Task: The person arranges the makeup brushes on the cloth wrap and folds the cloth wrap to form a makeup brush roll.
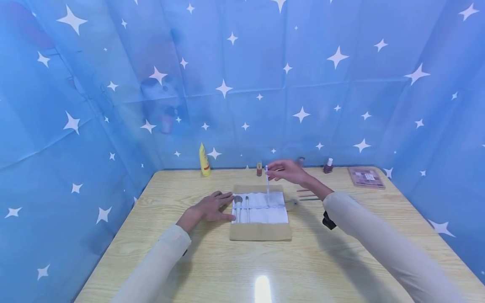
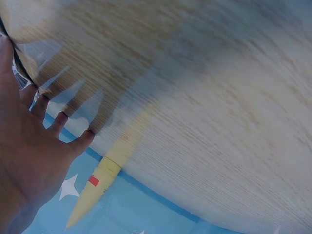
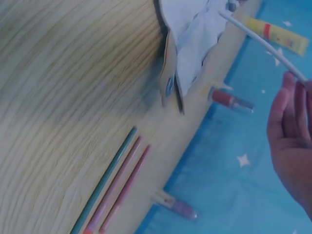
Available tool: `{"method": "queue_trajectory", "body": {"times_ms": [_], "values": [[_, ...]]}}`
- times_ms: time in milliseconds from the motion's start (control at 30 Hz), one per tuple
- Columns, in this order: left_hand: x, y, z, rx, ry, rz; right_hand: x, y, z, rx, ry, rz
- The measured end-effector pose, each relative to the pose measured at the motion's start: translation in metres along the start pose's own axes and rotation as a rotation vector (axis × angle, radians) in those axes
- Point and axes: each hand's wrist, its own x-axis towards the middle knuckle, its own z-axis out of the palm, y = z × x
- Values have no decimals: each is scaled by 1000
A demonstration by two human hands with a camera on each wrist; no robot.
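Observation:
A tan brush roll (image 1: 260,232) with a white pocketed lining (image 1: 273,215) lies spread on the table. In its left part sit a large fluffy makeup brush (image 1: 238,206) and a thinner makeup brush (image 1: 248,208), bristles toward the far side. My left hand (image 1: 212,207), fingers spread, rests at the roll's left edge. Above the roll's far right part, my right hand (image 1: 286,171) pinches a slim white makeup brush (image 3: 263,43) by its upper end. The brush points down, its lower tip overlapping the pocket seam in the head view. Fingers hide its upper end.
A yellow tube (image 1: 204,160) stands at the back, with a red nail polish bottle (image 1: 259,169) and a dark nail polish bottle (image 1: 328,166) farther right. A makeup palette (image 1: 366,177) lies back right. Three slim sticks, including a teal one (image 3: 105,178), lie right of the roll.

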Motion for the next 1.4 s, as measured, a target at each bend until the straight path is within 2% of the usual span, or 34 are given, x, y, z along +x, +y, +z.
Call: {"method": "queue_trajectory", "body": {"times_ms": [200, 700, 900, 1100, 1300, 1400], "values": [[0, 1, -3, -4, 8, 3, 10, 0, 12, -1, 44, -9], [3, 1, -1, 12, 22, 29, 24, 17, 37, 109, 108, 62], [2, 1, -2, 14, 18, 23, 23, 20, 41, 108, 89, 73], [0, 1, -3, 5, 11, 24, 23, 24, 46, 107, 62, 123], [-1, 0, -2, -12, 1, 23, 24, 35, 53, 175, 77, 157], [-1, 0, -1, -17, 0, 18, 22, 37, 56, 151, 73, 145]]}}
